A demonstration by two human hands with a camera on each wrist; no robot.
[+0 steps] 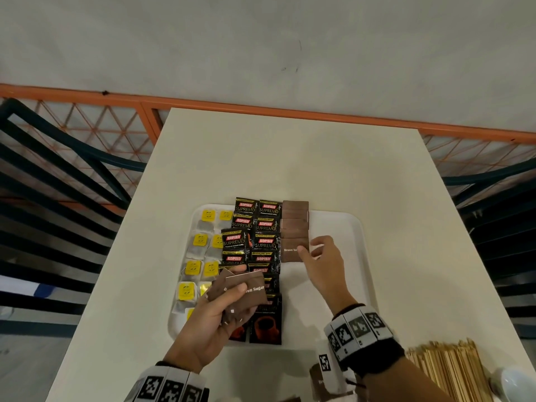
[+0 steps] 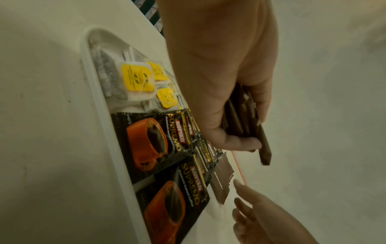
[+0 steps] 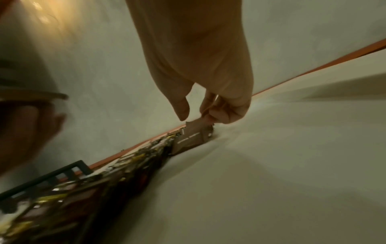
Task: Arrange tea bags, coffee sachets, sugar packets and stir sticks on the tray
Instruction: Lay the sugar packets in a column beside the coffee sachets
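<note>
The left hand (image 1: 214, 314) grips a fanned stack of flat brown paper sugar packets (image 1: 242, 291), thumb on top and fingers curled beneath, held over the near end of the coffee columns. The right hand (image 1: 322, 261) has thumb and forefinger closed on the right edge of the nearest brown sugar packet in the overlapped column (image 1: 295, 227), at about one o'clock from the held stack.

That column lies on the white rectangular plastic tray (image 1: 356, 227), touching the glossy black coffee sachets (image 1: 266, 242) at its nine o'clock; yellow-tagged tea bags (image 1: 200, 242) fill the far left. Pale wooden stir sticks (image 1: 446, 369) wait off-tray at five o'clock.

Risks, as I judge them: the loose fan could slip and scatter over the sachets. Nudging the pinched packet might drag its overlapped neighbours askew.
</note>
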